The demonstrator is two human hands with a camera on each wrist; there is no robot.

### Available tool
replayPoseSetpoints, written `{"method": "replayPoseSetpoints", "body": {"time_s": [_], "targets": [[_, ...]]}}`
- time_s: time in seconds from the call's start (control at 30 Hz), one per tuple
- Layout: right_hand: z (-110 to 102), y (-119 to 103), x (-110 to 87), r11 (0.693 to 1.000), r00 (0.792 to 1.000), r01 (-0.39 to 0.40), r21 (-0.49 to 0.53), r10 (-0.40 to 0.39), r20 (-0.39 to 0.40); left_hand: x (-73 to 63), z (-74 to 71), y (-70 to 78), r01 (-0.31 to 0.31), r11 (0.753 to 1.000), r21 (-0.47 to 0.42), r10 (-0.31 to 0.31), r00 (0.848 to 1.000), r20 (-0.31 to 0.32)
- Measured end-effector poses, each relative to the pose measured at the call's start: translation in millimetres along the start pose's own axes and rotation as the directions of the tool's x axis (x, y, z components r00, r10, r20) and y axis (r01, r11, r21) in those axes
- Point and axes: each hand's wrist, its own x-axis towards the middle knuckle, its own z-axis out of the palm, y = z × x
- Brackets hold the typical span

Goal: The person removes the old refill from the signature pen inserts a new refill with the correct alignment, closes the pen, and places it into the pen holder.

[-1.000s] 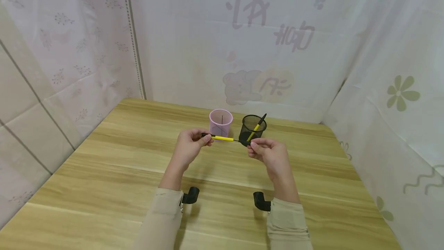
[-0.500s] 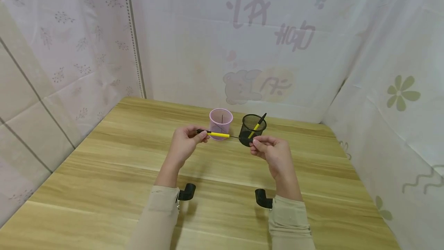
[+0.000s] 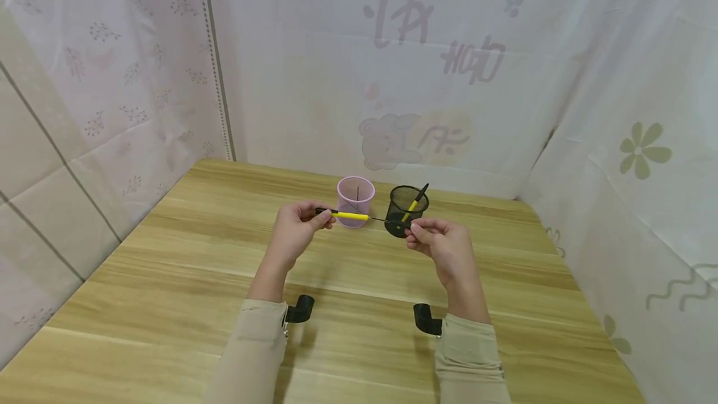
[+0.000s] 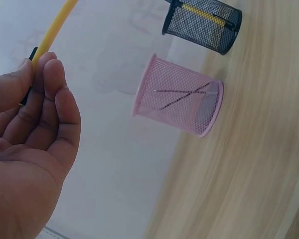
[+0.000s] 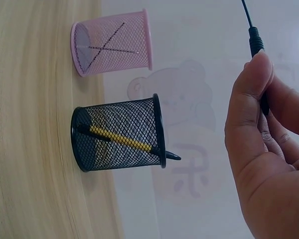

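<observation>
My left hand (image 3: 297,232) pinches the yellow pen barrel (image 3: 352,216) by its black clip end, thumb against fingers. In the left wrist view the barrel (image 4: 57,25) rises from the fingertips. A thin dark pen refill (image 3: 380,220) runs from the barrel's right end towards my right hand (image 3: 445,251). That hand pinches the pen's black ribbed front part (image 5: 256,42), which the thin refill (image 5: 247,12) joins. Behind the hands stand a pink mesh pen holder (image 3: 356,195) with two thin dark refills crossed inside, and a black mesh pen holder (image 3: 397,211) with a yellow-and-black pen (image 3: 413,206) leaning in it.
Everything is over a wood-grain table (image 3: 224,267), with a pale printed curtain (image 3: 303,98) behind and at both sides. Black wrist mounts (image 3: 301,309) stick out from the beige sleeves (image 3: 247,348).
My hands have drawn apart, the left going left and the right slightly right. A longer stretch of thin refill shows between the yellow barrel and the black front part.
</observation>
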Motion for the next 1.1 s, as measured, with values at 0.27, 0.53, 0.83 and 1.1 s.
{"method": "replayPoseSetpoints", "body": {"time_s": [0.27, 0.53, 0.83, 1.1], "targets": [[-3.8, -0.4, -0.4, 1.0, 1.0, -0.002, 0.009, 0.002, -0.007, -0.2, -1.0, -0.2, -0.018, 1.0, 0.0, 0.018, 1.0, -0.005], [-7.9, -0.1, -0.3, 1.0, 1.0, -0.016, 0.009, 0.016, -0.02, -0.7, -1.7, 0.6, -0.018, 1.0, 0.008, 0.018, 1.0, -0.013], [-8.2, 0.3, -1.2, 1.0, 1.0, -0.008, 0.01, 0.008, -0.016, -1.7, -7.2, -2.6, 0.009, 1.0, 0.025, -0.008, 1.0, -0.02], [-7.5, 1.2, -0.7, 1.0, 1.0, -0.019, 0.024, 0.019, -0.015, 0.4, -17.4, -22.2, 0.133, 0.988, 0.073, -0.13, 0.991, -0.037]]}}
